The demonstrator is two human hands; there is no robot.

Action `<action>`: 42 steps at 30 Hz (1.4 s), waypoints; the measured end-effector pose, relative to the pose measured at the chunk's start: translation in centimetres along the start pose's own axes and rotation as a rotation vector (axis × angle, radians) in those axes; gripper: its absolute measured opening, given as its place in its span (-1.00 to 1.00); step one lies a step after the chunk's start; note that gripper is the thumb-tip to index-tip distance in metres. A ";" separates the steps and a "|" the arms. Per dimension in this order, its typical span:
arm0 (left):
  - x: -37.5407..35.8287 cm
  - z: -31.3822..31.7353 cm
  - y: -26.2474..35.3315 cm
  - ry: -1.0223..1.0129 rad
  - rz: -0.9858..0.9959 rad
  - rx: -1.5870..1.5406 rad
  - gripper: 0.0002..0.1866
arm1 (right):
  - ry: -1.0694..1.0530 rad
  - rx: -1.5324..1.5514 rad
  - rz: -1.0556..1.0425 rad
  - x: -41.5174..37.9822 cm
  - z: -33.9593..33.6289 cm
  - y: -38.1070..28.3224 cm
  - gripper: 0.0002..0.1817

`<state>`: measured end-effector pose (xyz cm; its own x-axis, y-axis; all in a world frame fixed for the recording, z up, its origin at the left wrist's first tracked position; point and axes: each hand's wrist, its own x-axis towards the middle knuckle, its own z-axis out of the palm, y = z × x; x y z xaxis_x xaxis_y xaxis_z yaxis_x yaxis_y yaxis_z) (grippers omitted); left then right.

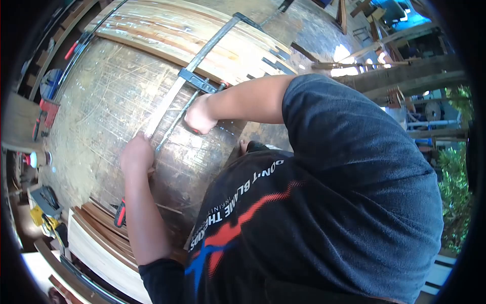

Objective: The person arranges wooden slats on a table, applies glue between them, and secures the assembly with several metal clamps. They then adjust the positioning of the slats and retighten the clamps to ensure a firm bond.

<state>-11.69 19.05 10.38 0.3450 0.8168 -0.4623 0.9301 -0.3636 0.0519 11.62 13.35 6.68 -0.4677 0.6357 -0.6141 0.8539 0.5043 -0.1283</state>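
Note:
A long metal bar clamp [210,46] lies across a glued-up panel of pale wood strips [147,19], and its bar reaches out over the worn workbench [109,86]. My left hand [137,156] is closed at the near end of the bar, its fingertips partly hidden. Beside the clamp's sliding head [196,81], my right hand [201,115] is curled into a fist, with a small red bit showing under it; what it grips is hidden. A thin rod [174,125] runs next to the bar, between both hands.
Another clamp with a red handle [71,50] lies at the panel's left end. A red-and-black tool handle [120,213] is near my left forearm. Stacked boards [101,245] and a yellow tool [38,217] are at the lower left. Timber beams stand at the upper right.

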 end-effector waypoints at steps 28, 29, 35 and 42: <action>1.7 0.5 31.3 0.711 0.126 -0.263 -0.53 | 0.543 1.102 1.008 -57.5 44.3 21.0 -0.48; 3.8 -0.4 32.4 0.710 0.099 -0.245 -0.53 | 0.479 1.108 0.989 -58.5 44.3 22.0 -0.48; 13.8 -2.0 37.8 0.587 -0.038 -0.091 -0.46 | 0.627 1.074 0.967 -59.8 44.0 33.8 -0.51; 15.9 -1.8 41.1 0.554 -0.340 -0.288 -0.37 | 0.500 1.024 1.000 -63.9 43.5 47.9 -0.52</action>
<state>32.25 17.89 6.82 -0.0283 0.9994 0.0197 0.9675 0.0224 0.2520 92.32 -28.57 5.89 0.5358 0.6936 -0.4815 0.5449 -0.7197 -0.4302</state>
